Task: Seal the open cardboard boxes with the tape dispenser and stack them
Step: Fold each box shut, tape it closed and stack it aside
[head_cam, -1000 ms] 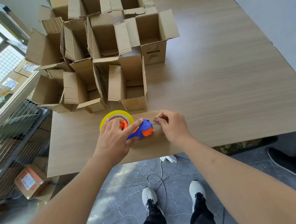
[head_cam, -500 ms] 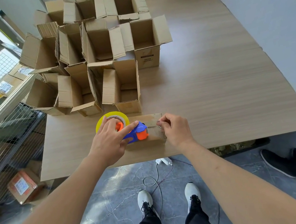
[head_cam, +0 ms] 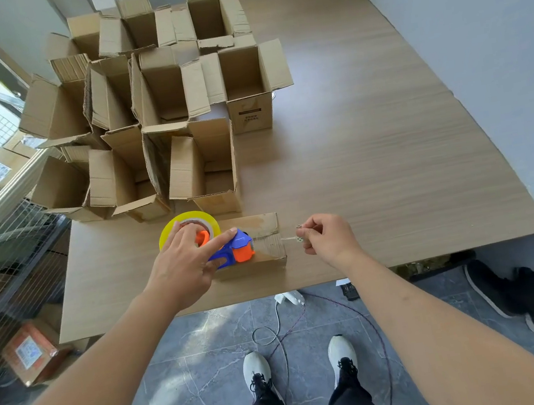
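Closed cardboard box point(head_cam: 267, 249) between the two hands, lying flat near the worktop point(head_cam: 375, 168) edge closest to the person, flaps folded shut. Tape dispenser point(head_cam: 231, 252), blue and orange with a yellow tape roll point(head_cam: 188, 219), resting on top of the box under the left hand point(head_cam: 181, 267). Left hand curled over the dispenser, index finger stretched along its blue body, thumb pressed against its near side. Right hand point(head_cam: 328, 238) just off the box's right end, fingers curled, thumb and forefinger pinching the free end of a clear tape strip point(head_cam: 293, 238). Strip stretched thin from the dispenser's orange front across the box top and out past its right edge to the pinching fingers. Beyond the left hand, farther from the person, a crowd of open cardboard boxes point(head_cam: 176, 112) standing with flaps raised, packed side by side; nearest of them just behind the dispenser's yellow roll. Wide bare wood beyond the right hand. Below the worktop edge, grey tiled floor point(head_cam: 214, 366), two white shoes point(head_cam: 259, 370), a white cable point(head_cam: 277, 318), and, off past the right arm, another person's dark shoe point(head_cam: 490, 290).
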The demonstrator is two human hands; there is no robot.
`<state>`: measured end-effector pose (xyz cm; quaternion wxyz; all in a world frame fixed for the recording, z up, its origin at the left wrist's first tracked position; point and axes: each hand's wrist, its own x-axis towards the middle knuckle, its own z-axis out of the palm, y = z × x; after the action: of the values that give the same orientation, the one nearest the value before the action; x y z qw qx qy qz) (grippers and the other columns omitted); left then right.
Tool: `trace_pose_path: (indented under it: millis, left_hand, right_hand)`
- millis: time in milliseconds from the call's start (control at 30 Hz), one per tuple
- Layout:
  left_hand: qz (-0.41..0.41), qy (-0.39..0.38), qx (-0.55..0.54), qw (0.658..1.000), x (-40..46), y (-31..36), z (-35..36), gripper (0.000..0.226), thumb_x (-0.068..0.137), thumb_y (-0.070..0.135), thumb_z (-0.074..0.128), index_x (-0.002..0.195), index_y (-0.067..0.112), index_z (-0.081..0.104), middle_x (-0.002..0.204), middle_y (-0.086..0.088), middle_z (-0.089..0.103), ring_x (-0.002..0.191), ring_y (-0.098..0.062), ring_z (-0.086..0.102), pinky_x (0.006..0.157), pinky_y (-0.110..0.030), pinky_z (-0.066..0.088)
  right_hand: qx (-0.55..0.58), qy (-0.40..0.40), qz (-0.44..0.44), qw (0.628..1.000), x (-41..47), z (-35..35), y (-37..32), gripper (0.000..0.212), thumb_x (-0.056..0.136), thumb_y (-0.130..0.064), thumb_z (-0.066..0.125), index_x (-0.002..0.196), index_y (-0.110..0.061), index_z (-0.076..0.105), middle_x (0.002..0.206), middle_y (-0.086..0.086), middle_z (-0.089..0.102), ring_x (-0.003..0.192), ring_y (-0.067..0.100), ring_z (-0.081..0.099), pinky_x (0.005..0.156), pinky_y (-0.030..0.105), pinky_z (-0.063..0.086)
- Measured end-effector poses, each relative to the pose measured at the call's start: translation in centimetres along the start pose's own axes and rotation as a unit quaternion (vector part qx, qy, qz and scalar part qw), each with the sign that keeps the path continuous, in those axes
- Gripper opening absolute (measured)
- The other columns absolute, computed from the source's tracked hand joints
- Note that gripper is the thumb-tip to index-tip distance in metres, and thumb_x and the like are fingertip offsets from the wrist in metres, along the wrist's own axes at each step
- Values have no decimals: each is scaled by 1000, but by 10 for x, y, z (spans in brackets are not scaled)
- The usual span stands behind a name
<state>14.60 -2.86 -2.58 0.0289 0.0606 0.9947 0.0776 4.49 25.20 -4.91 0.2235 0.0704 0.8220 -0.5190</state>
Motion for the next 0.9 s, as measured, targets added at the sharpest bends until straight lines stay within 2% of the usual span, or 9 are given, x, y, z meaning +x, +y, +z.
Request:
trace_pose_path:
  millis: [167,333,433,533,600,733,800,900]
  left_hand:
    - [-1,-31,-5,1000,8,-2,-4,65,98,38,63,155,50,33,110,-6,50,116,-32,50,114,-50,36]
    - [-4,-58,-10,998,13,-3,-7,65,99,42,60,155,55,28,116,-5,49,124,-30,47,122,-49,28]
    - [-3,-63,-14,998,15,-1,-9,67,98,41,63,155,53,31,116,-5,50,124,-31,47,120,-50,31]
    - [-1,-56,-19,998,14,1,-11,67,96,38,67,154,50,36,112,-6,52,119,-33,49,111,-49,40]
    - [-2,-57,-24,998,13,1,-12,66,96,36,67,154,49,37,111,-7,52,118,-34,50,112,-49,39]
    - [4,-39,-38,998,11,3,-12,64,93,29,73,151,42,47,109,-9,54,116,-36,52,110,-53,42]
    - [5,-33,-43,998,10,4,-12,64,92,28,74,150,41,50,108,-9,54,115,-36,52,107,-53,44]
    - [3,-35,-47,998,12,4,-13,63,93,28,73,150,42,49,108,-9,54,116,-35,51,106,-52,43]
  right_hand:
    - [28,-23,53,998,17,4,5,19,94,-6,72,75,-7,65,67,8,62,63,20,63,67,40,64]
    - [31,-45,78,995,30,6,12,15,93,-9,74,80,-4,68,71,8,64,64,19,64,67,37,64]
    - [34,-46,92,994,37,11,15,14,92,-9,75,80,-3,70,75,10,66,66,21,65,67,37,64]
    - [42,-51,109,992,41,20,18,15,91,-10,76,79,-4,70,77,12,66,66,22,63,70,41,64]
    - [53,-56,124,989,42,28,21,15,91,-12,77,80,-6,68,81,12,66,65,22,60,70,41,64]
    - [157,-79,189,966,39,40,29,17,91,-13,77,99,-9,63,92,9,65,62,19,57,56,33,61]
    - [224,-78,217,947,35,45,31,22,92,-12,75,109,-14,61,88,8,69,58,17,59,53,30,56]
    - [289,-22,213,933,29,60,28,25,95,-4,68,110,-22,60,83,4,73,59,14,64,52,27,49]
